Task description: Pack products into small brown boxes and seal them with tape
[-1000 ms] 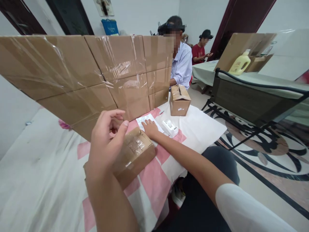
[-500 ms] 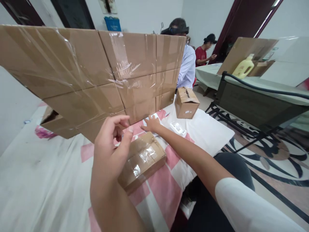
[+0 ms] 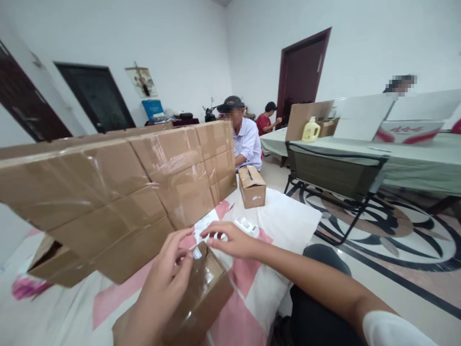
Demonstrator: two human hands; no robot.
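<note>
My left hand (image 3: pixel 175 264) is curled over the near cardboard box (image 3: pixel 216 288), with a small white-and-blue piece (image 3: pixel 197 253) at its thumb tip, apparently pinched. What that piece is, I cannot make out. My right hand (image 3: pixel 234 239) reaches in from the right, its curved fingers apart above the box's far end, and I see nothing in them. Clear tape shines on the box top. Just beyond the fingers, a white sheet with small marks (image 3: pixel 206 222) lies on the cloth, and a white plastic object (image 3: pixel 247 226) sits to its right.
A tall taped cardboard partition (image 3: pixel 173 178) stands along the far left side. A smaller taped box (image 3: pixel 252 188) rests past its right end. An opened carton (image 3: pixel 61 262) is at left. Beyond are a seated person in a cap (image 3: pixel 248 144) and a folding chair (image 3: pixel 331 168).
My right hand has left the table surface by the partition and come back over the box, close to my left hand. The small white-and-blue piece now shows between them. The view has tilted upward.
</note>
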